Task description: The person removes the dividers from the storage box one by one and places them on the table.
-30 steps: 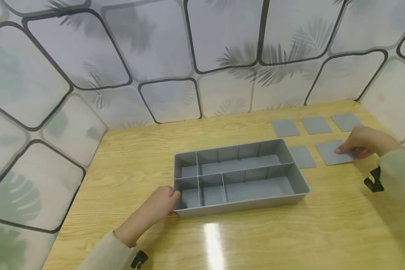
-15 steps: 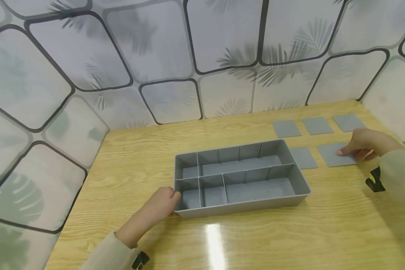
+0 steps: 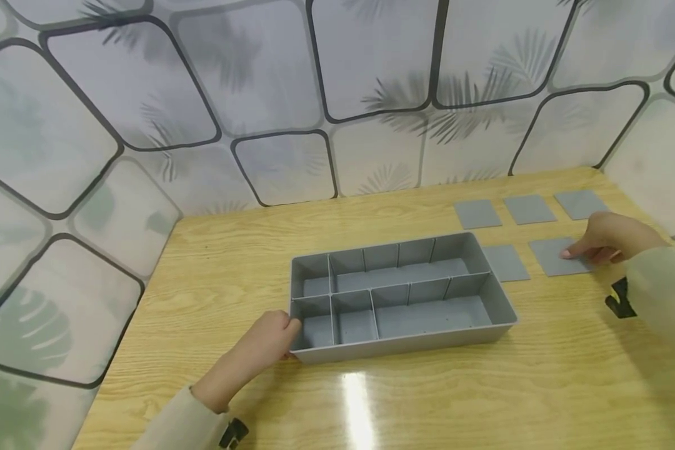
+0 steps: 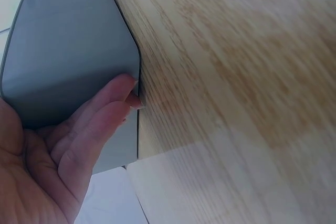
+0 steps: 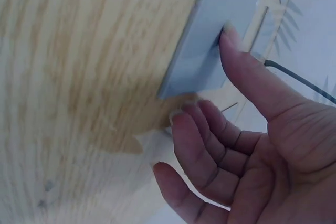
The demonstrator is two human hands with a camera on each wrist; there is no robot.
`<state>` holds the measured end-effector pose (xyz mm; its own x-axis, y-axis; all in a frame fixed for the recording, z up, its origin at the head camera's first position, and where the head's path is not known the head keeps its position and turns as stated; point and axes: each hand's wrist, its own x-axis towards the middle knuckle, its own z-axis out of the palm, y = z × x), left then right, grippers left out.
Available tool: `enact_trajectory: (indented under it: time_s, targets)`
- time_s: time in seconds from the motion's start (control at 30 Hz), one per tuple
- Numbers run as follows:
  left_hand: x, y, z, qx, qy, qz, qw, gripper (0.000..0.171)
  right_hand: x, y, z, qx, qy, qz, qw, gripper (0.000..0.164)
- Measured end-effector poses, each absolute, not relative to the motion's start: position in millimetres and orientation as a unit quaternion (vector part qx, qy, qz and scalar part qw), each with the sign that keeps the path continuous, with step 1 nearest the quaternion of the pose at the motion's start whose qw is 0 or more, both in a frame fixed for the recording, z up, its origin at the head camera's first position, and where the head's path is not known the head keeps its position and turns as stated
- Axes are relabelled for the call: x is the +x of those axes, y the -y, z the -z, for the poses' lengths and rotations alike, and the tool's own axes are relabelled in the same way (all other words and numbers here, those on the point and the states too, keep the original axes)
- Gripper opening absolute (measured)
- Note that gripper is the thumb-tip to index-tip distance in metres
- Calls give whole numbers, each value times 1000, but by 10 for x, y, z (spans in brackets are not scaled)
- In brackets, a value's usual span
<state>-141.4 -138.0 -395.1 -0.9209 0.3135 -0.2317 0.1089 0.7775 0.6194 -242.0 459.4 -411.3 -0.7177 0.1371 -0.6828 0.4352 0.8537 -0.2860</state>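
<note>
A long grey compartment box (image 3: 402,347) stands on the wooden table, with thin partitions inside. My left hand (image 3: 267,334) grips its near left corner, thumb at the rim. In the left wrist view the fingers (image 4: 97,124) of that hand lie along the box's outer wall (image 4: 73,40). Off to the right, my right hand (image 3: 610,237) holds a flat grey square plate (image 3: 551,255) by its right side. The right wrist view has the thumb on the plate's face (image 5: 205,40) and the other fingers (image 5: 191,145) curled by its edge.
Three more grey square plates lie in a back row: a left one (image 3: 478,214), a middle one (image 3: 530,209) and a right one (image 3: 581,204). Another plate (image 3: 505,262) is beside the box's right end. A patterned wall covering (image 3: 377,150) bounds the table (image 3: 219,262) behind.
Almost nothing differs; the view shifts slightly. Both hands keep their places on the box and the square plate.
</note>
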Motion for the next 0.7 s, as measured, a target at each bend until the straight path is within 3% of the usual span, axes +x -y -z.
enact_trajectory:
  time_s: [0.23, 0.47, 0.7]
  targets:
    - [-1418, 1384, 3954, 118, -931, -307, 161, 34, -2409, -4526, 3995, 106, -916, 164, 349, 52]
    - [-1401, 1368, 3934, 112, -926, -318, 169, 33, -2312, -4328, 3677, 140, -914, 184, 333, 45]
    - [-1413, 1380, 3946, 113, -929, -311, 167, 32, -2261, -4271, 3595, 118, -890, 225, 378, 42]
